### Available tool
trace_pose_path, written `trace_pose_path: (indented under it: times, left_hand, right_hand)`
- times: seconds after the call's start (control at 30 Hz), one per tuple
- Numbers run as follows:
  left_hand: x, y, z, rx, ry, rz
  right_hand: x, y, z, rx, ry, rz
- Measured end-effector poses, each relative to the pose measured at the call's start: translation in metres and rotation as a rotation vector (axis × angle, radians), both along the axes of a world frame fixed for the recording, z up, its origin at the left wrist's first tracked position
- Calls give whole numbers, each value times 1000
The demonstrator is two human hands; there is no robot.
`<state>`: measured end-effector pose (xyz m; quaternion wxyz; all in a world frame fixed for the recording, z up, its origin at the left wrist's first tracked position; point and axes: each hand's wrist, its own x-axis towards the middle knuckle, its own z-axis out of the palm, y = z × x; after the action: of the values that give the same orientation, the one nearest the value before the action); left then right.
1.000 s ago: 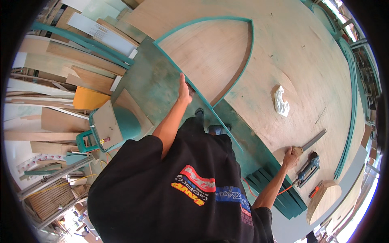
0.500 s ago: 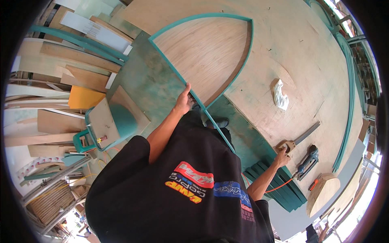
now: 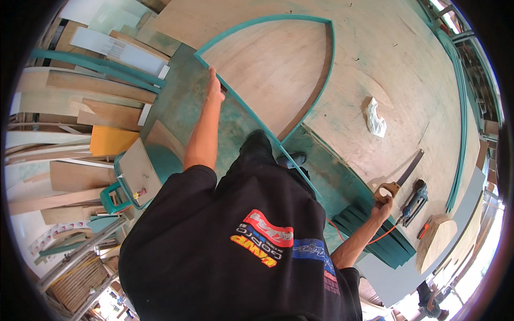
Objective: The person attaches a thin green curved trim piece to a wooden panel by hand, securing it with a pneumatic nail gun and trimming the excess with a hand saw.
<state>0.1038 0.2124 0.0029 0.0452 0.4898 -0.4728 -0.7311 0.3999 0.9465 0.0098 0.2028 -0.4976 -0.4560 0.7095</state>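
Note:
Along the near left edge of a pointed-arch wooden panel with a teal rim (image 3: 267, 69), my left hand (image 3: 215, 88) grips the rim, its fingers partly hidden beneath. The rim's straight strip runs on past the panel's lower corner toward my body. My right hand (image 3: 382, 207) is closed on the wooden handle of a handsaw (image 3: 409, 168), which lies at the near right of the table with its blade pointing away. Beside the saw is a dark nail or staple gun (image 3: 415, 202) joined to an orange hose.
On the big wooden table (image 3: 385, 64) lie a crumpled white cloth or bag (image 3: 375, 117) and long teal strips (image 3: 460, 123) at the right. Dark green slats (image 3: 375, 235) are stacked by the table's near edge. A teal stool (image 3: 115, 192) and leaning boards (image 3: 96, 109) stand left.
My left hand has slid forward along the panel's rim, away from my body. The saw and my right hand have shifted slightly down and right in the picture.

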Motion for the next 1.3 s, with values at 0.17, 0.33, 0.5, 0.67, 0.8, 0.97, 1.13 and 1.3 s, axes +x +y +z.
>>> trace_pose_path:
  times: [0.17,0.33,0.5,0.67,0.8,0.97,1.13,1.3]
  left_hand:
    - [5,8,12,-280,-158,-190]
    - [8,-11,9,-250,-194,-433]
    - [-9,1,73,-1290,-404,-978]
    - [-77,123,44,-1369,634,-1096]
    - [-107,227,28,-1324,860,-1207]
    - [-94,283,14,-1447,620,-1345]
    - [-93,282,8,-1472,673,-1271]
    - [-94,281,-2,-1486,697,-1258]
  right_hand:
    - [-10,-102,125,214,249,164]
    - [3,-229,218,272,339,208]
    - [12,-397,253,478,-147,115]
    - [19,-513,266,449,-427,190]
    - [8,-537,268,365,-649,253]
    - [-12,-538,279,615,-684,368]
    - [-31,-535,269,322,-613,418]
    - [-57,-522,272,129,-633,313]
